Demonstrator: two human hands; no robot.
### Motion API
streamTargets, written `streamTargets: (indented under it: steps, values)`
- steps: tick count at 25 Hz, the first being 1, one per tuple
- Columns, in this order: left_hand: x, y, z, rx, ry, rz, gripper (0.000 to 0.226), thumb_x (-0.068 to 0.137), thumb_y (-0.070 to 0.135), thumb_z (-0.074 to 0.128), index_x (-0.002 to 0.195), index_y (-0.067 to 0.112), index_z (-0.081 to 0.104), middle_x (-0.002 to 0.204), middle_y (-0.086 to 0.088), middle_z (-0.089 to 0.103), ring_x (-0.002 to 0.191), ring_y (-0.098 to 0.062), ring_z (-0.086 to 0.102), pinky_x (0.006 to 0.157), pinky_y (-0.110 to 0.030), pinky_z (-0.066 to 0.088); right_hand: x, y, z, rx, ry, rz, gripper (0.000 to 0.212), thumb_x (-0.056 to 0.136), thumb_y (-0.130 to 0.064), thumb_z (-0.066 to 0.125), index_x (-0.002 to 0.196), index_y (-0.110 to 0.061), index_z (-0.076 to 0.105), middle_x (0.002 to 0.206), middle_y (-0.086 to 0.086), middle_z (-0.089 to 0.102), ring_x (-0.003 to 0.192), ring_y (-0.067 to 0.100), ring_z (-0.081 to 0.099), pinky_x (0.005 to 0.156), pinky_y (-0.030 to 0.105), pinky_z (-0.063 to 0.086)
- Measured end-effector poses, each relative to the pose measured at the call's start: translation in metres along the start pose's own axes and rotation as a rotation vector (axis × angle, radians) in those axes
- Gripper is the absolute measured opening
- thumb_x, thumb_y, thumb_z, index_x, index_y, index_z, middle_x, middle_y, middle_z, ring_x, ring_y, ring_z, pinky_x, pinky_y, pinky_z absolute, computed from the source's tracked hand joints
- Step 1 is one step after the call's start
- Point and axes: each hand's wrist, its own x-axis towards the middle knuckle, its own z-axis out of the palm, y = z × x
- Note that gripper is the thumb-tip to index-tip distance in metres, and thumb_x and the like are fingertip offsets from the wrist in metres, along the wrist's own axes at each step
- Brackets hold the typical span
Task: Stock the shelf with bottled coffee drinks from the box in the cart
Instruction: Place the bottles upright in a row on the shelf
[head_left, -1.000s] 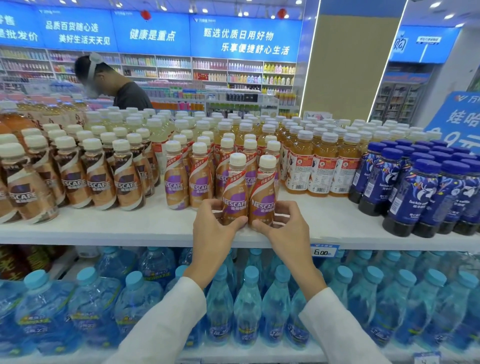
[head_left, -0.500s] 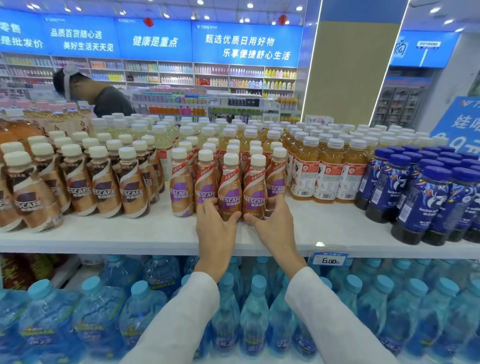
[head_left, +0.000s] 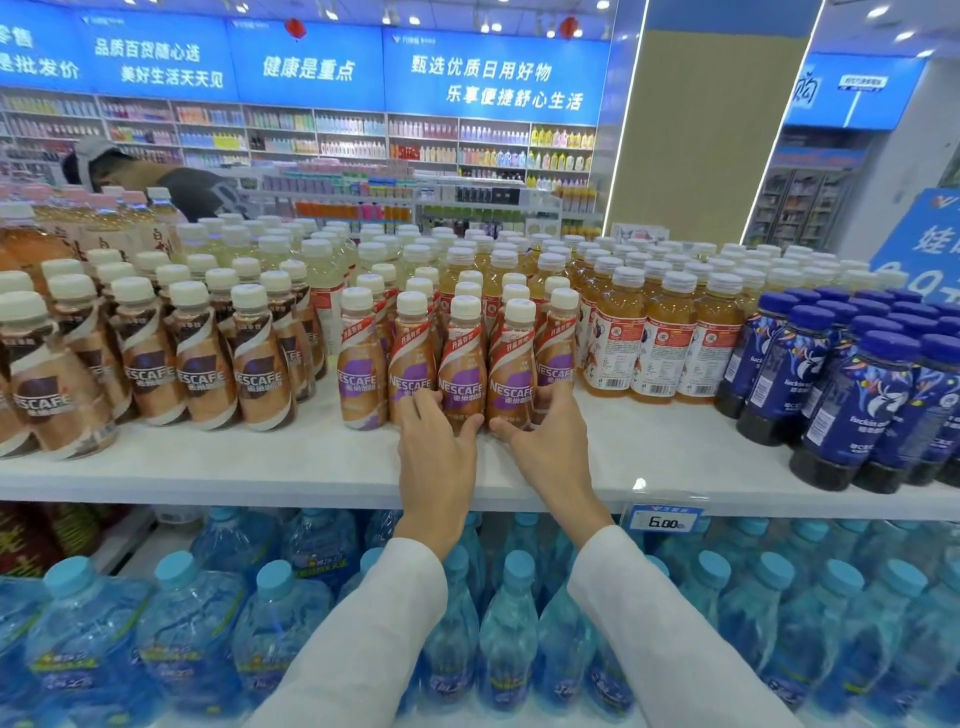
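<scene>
At the shelf (head_left: 260, 467) front, left hand (head_left: 439, 447) and right hand (head_left: 548, 447) each wrap a coffee bottle (head_left: 461, 358) base; likely squaring both against those behind.

left sleeve (head_left: 374, 634): long, white, plain cloth, open cuff at wrist | right sleeve (head_left: 660, 634): long, white, plain, same cuff | left grip (head_left: 439, 452): bare | right grip (head_left: 550, 447): bare
</scene>
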Motion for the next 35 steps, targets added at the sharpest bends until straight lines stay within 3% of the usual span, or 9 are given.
streamTargets:
  steps: [6,10,22,26,29,35]
  values:
    - [0.002,0.001,0.002,-0.006,0.001,-0.020,0.043,0.091,0.034,0.076,0.117,0.016,0.047,0.122,-0.004,0.051,0.106,-0.022,0.057,0.081,-0.029,0.044,0.003,0.003,0.003,-0.001,0.006,-0.010,0.053,0.076,-0.027,0.087,0.113,-0.026,0.049,0.112,-0.006,0.063,0.099,0.008,0.064,0.085,0.027,0.055]
    - [0.001,0.000,0.002,0.008,0.005,-0.013,0.044,0.092,0.036,0.074,0.119,0.015,0.047,0.124,-0.006,0.051,0.106,-0.024,0.058,0.086,-0.037,0.054,0.004,0.004,0.003,0.005,0.004,-0.012,0.054,0.077,-0.028,0.087,0.114,-0.027,0.048,0.117,-0.004,0.061,0.103,0.011,0.063,0.087,0.026,0.054]
    - [0.000,0.001,0.002,0.028,-0.012,-0.040,0.047,0.092,0.040,0.073,0.122,0.018,0.046,0.124,-0.004,0.054,0.108,-0.020,0.058,0.081,-0.025,0.043,0.000,0.001,0.003,-0.011,-0.014,-0.005,0.056,0.081,-0.028,0.085,0.119,-0.028,0.045,0.123,-0.003,0.058,0.107,0.011,0.061,0.088,0.025,0.054]
    - [-0.005,0.002,0.000,0.083,-0.036,-0.029,0.048,0.092,0.038,0.073,0.126,0.014,0.047,0.129,-0.007,0.054,0.114,-0.022,0.056,0.092,-0.032,0.048,-0.008,-0.004,-0.008,-0.002,-0.069,0.015,0.060,0.082,-0.029,0.083,0.130,-0.019,0.049,0.125,-0.001,0.059,0.106,0.013,0.062,0.088,0.024,0.051]
    - [-0.016,0.000,-0.011,0.104,-0.042,-0.008,0.042,0.094,0.037,0.069,0.123,0.013,0.050,0.126,-0.007,0.056,0.112,-0.025,0.055,0.094,-0.035,0.047,-0.029,-0.005,-0.023,-0.050,-0.142,-0.011,0.048,0.088,-0.021,0.076,0.129,-0.019,0.051,0.128,-0.001,0.056,0.112,0.017,0.059,0.093,0.030,0.049]
    - [-0.079,-0.018,-0.060,0.026,-0.067,-0.039,0.041,0.097,0.042,0.064,0.132,0.024,0.055,0.126,0.010,0.058,0.117,-0.009,0.051,0.100,-0.026,0.041,-0.093,-0.005,-0.051,0.049,-0.275,-0.082,0.037,0.095,-0.029,0.068,0.130,-0.032,0.056,0.125,-0.021,0.059,0.113,-0.005,0.054,0.091,0.011,0.039]
